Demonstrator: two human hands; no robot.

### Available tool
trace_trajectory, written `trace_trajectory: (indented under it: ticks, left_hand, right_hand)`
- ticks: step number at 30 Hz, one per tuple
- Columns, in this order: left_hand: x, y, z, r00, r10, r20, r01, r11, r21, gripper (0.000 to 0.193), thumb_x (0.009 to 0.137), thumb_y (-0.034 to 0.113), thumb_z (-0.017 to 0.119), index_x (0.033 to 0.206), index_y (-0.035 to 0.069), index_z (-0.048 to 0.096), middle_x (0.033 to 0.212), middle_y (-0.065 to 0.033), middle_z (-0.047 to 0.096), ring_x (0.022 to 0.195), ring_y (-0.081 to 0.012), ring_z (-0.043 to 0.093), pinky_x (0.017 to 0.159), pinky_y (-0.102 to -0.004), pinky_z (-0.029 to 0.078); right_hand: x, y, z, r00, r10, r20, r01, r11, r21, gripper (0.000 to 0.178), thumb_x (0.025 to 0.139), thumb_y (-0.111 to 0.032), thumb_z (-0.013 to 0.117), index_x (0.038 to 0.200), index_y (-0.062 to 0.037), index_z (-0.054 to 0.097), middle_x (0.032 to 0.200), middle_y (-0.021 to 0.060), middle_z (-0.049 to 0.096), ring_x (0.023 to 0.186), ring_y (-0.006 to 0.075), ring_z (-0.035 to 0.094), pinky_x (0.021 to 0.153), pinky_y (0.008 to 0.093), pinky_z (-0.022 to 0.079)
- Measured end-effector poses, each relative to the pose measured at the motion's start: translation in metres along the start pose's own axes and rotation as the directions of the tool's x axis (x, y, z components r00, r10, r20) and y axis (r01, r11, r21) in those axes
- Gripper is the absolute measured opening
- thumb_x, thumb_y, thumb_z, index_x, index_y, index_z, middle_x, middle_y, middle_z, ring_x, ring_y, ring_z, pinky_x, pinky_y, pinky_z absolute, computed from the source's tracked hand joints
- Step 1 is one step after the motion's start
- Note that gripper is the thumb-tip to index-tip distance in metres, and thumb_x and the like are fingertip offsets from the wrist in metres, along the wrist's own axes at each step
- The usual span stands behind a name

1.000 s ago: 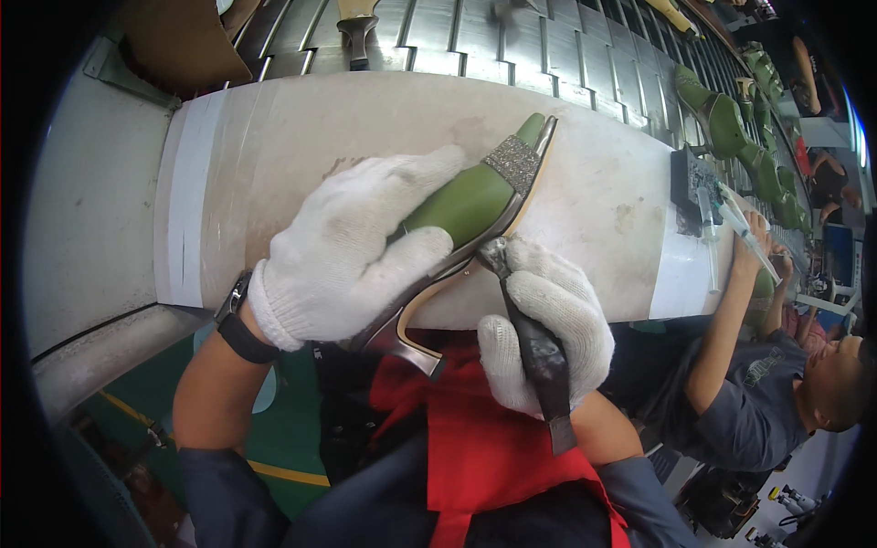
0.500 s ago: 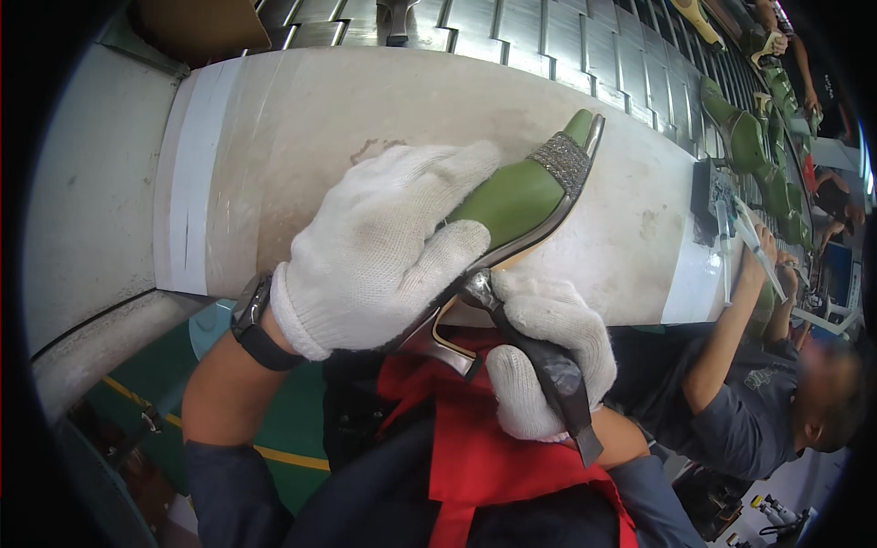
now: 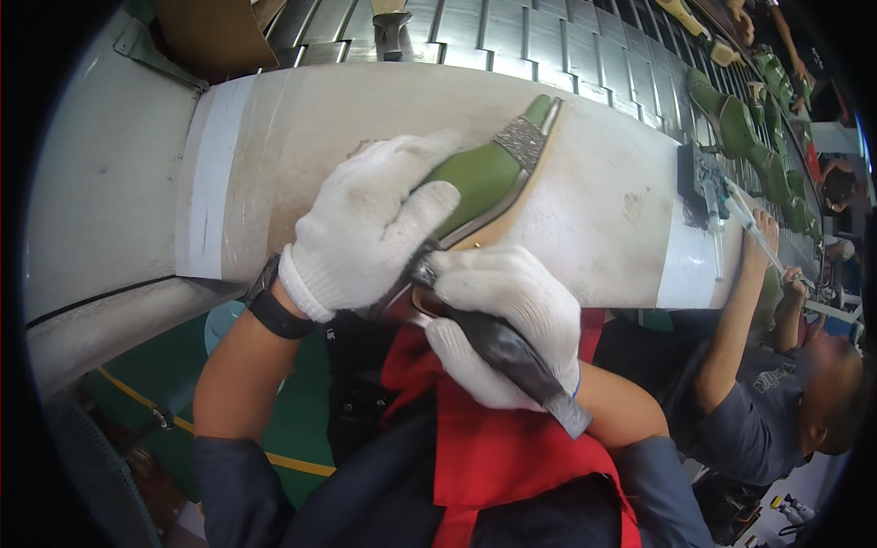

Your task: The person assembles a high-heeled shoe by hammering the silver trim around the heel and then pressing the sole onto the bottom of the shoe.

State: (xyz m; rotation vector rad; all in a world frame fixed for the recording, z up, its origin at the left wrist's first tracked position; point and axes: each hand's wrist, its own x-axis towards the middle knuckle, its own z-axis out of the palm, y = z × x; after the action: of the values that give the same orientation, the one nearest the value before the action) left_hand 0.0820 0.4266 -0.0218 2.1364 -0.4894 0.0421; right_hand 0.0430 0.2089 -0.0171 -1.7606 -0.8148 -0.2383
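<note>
On the pale padded bench lies a heeled shoe with a glittering strap (image 3: pixel 522 144), built over a green shoe last (image 3: pixel 480 183). Its toe points away and its sole faces right. My left hand (image 3: pixel 361 224), in a white knitted glove, is closed around the rear part of the last. In my gloved right hand (image 3: pixel 521 306) is a short tool with a dark wrapped handle (image 3: pixel 507 352); its kind is unclear. The tool's metal end meets the sole near the heel. My fingers partly cover the heel (image 3: pixel 402 306).
A slatted metal conveyor (image 3: pixel 512 41) runs behind the bench (image 3: pixel 603 210). Several green lasts (image 3: pixel 740 128) stand on it at right. Beside me a co-worker (image 3: pixel 740 393) handles a white syringe-like tool (image 3: pixel 754 228). A brown board (image 3: pixel 210 32) sits at the far left.
The shoe and both my hands have shifted a little left in view. My right hand has turned the tool and brought its metal end closer to the heel, now hiding more of it.
</note>
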Motion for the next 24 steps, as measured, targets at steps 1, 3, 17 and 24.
trace_trajectory:
  ticks: [1, 3, 17, 24]
  left_hand:
    - [-0.001, 0.003, 0.002, 1.000, 0.010, 0.007, -0.010, 1.000, 0.014, 0.048, 0.108, 0.014, 0.059, 0.149, -0.012, 0.059, 0.138, -0.0276, 0.069, 0.128, -0.0368, 0.069, 0.114, -0.0429, 0.050]
    - [-0.006, 0.012, 0.008, 0.995, -0.074, -0.060, 0.075, 0.997, 0.017, 0.051, 0.108, 0.015, 0.061, 0.152, -0.011, 0.057, 0.139, -0.0260, 0.068, 0.129, -0.0339, 0.068, 0.114, -0.0415, 0.050]
    - [0.050, 0.045, 0.047, 0.952, -0.286, -0.114, 0.306, 0.914, 0.267, 0.063, 0.082, 0.043, 0.087, 0.127, 0.005, 0.065, 0.095, -0.0224, 0.078, 0.093, -0.0440, 0.078, 0.086, -0.0546, 0.063]
    - [0.052, 0.046, 0.042, 0.936, -0.333, -0.116, 0.352, 0.890, 0.290, 0.073, 0.079, 0.044, 0.088, 0.134, 0.001, 0.065, 0.104, -0.0241, 0.080, 0.100, -0.0438, 0.079, 0.092, -0.0516, 0.063]
  right_hand:
    - [0.001, 0.000, -0.005, 1.000, -0.008, -0.016, 0.008, 1.000, 0.002, 0.033, 0.083, -0.001, 0.088, 0.112, -0.0055, 0.074, 0.107, 0.0145, 0.079, 0.090, 0.0329, 0.078, 0.082, 0.0406, 0.062]
    - [0.001, -0.001, -0.017, 0.996, 0.090, 0.015, -0.091, 0.995, 0.049, 0.030, 0.085, -0.002, 0.087, 0.112, -0.0057, 0.075, 0.103, 0.0133, 0.079, 0.086, 0.0304, 0.078, 0.078, 0.0389, 0.062]
    - [0.056, 0.028, -0.078, 0.927, 0.376, -0.004, -0.362, 0.896, 0.259, 0.018, 0.105, -0.017, 0.075, 0.113, -0.0018, 0.077, 0.112, 0.0108, 0.079, 0.103, 0.0171, 0.075, 0.092, 0.0335, 0.060]
    - [0.111, 0.063, -0.093, 0.767, 0.641, 0.013, -0.604, 0.715, 0.353, 0.037, 0.107, -0.034, 0.068, 0.117, 0.0011, 0.074, 0.111, 0.0134, 0.081, 0.110, 0.0249, 0.078, 0.104, 0.0411, 0.060]
